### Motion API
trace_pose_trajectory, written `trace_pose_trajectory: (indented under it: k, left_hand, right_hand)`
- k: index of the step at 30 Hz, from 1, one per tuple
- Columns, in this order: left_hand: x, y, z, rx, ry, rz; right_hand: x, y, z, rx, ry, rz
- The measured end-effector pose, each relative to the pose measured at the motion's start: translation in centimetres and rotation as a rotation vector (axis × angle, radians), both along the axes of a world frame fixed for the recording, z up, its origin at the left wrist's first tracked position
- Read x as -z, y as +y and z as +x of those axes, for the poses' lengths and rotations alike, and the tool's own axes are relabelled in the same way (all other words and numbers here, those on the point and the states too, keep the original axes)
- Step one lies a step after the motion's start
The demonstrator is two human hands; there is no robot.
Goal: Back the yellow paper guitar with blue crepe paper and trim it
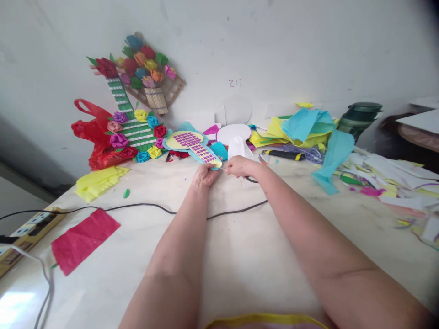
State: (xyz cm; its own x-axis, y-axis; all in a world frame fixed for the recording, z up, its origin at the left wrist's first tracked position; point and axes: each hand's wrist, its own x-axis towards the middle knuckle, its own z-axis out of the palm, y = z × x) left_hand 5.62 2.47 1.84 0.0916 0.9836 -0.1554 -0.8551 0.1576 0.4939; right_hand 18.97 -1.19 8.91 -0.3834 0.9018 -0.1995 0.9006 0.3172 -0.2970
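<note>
My left hand (206, 175) grips the lower right end of a paper cutout (192, 142), blue-edged and yellow with woven purple strips. The cutout slants up and to the left, its rounded end near the paper flowers. Close to its tip on the right, my right hand (240, 167) is closed, with a thin pale thing showing between the fingers; it is too small to name. Behind my right hand lies a white paper piece (239, 146), below a white oval (234, 134) with a purple edge.
A green-striped guitar shape (132, 123) with paper roses leans at the wall, beside a red bag (92, 132). Black cable (137, 205) crosses the table. Red paper (85, 240) lies left. A cutter (285, 155), blue paper (305, 123), scraps (391, 173) and a dark bottle (360, 119) are right.
</note>
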Motion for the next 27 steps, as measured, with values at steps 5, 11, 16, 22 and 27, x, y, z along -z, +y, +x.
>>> trace_pose_trajectory:
  k: [5, 11, 16, 22, 27]
  left_hand:
    - [-0.1, -0.1, -0.1, 0.016, -0.001, 0.002]
    - [0.4, 0.3, -0.3, 0.026, 0.013, 0.006]
    - [0.5, 0.4, -0.4, 0.036, 0.021, 0.012]
    - [0.6, 0.4, -0.2, 0.033, 0.017, 0.008]
    - [0.5, 0.3, -0.1, 0.024, 0.012, 0.023]
  right_hand:
    - [0.8, 0.8, 0.2, -0.022, 0.076, -0.026]
    - [1.3, 1.2, 0.2, -0.013, 0.064, -0.006]
    - [1.6, 1.3, 0.0, -0.014, 0.041, 0.029]
    - [1.4, 1.0, -0.5, -0.005, -0.051, 0.126]
    - [1.8, 1.2, -1.0, 0.021, -0.085, 0.171]
